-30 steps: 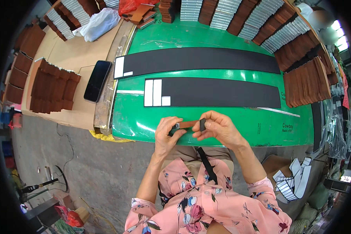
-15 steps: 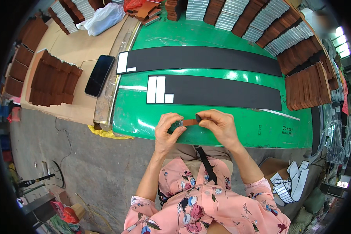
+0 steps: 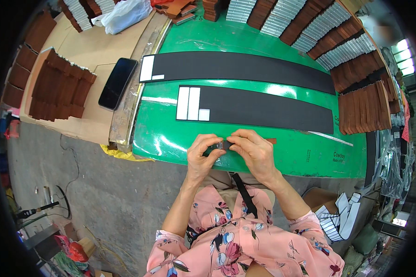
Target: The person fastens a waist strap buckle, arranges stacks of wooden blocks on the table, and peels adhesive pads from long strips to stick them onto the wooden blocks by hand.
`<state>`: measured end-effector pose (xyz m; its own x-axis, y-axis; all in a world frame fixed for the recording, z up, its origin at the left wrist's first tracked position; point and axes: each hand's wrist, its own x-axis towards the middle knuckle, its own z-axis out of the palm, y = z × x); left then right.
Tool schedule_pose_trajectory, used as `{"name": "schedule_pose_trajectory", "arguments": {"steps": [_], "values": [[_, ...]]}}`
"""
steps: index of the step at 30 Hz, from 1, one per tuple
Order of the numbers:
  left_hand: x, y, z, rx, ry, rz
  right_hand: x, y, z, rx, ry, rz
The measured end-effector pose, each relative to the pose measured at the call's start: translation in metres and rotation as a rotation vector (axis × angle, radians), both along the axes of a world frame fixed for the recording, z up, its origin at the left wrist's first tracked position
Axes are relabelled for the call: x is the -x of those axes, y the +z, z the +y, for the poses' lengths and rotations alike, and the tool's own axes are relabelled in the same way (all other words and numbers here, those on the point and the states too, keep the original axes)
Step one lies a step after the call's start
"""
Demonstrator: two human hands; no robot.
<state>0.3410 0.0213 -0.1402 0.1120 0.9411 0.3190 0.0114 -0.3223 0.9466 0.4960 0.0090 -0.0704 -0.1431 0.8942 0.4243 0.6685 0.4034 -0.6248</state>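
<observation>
Above the near edge of the green work surface (image 3: 162,134), my two hands almost meet. My left hand (image 3: 202,156) is closed, thumb and fingers pinching the small silvery end (image 3: 220,145) of a brown strip. My right hand (image 3: 255,156) is also closed, pinching a small dark piece (image 3: 227,144) right against that silvery end. Past the right fingers a brown strip end (image 3: 272,141) sticks out; the middle of the strip is hidden behind the hand. Just beyond lies a black panel (image 3: 263,106) with white rectangles on its left end.
A longer black panel (image 3: 240,67) lies farther back. Rows of stacked brown pieces with silvery ends (image 3: 344,53) line the back right. On the cardboard-covered surface at left are a phone (image 3: 118,84), brown stacks (image 3: 60,87) and a white plastic bag (image 3: 125,16).
My right hand has moved left toward my left hand, bringing the dark piece up to the silvery end. The brown strip, earlier visible between the hands, now shows beyond my right fingers.
</observation>
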Motion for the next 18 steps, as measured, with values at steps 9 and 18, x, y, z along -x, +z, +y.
{"name": "schedule_pose_trajectory", "arguments": {"steps": [9,18], "values": [[-0.0007,0.0004,0.0005,-0.013,0.010,0.011,0.0002,-0.0032,0.0003,-0.052,-0.006,-0.050],[-0.0008,-0.0020,0.0005,-0.026,0.020,0.029,0.0016,-0.0037,0.0004,-0.076,-0.008,-0.058]]}}
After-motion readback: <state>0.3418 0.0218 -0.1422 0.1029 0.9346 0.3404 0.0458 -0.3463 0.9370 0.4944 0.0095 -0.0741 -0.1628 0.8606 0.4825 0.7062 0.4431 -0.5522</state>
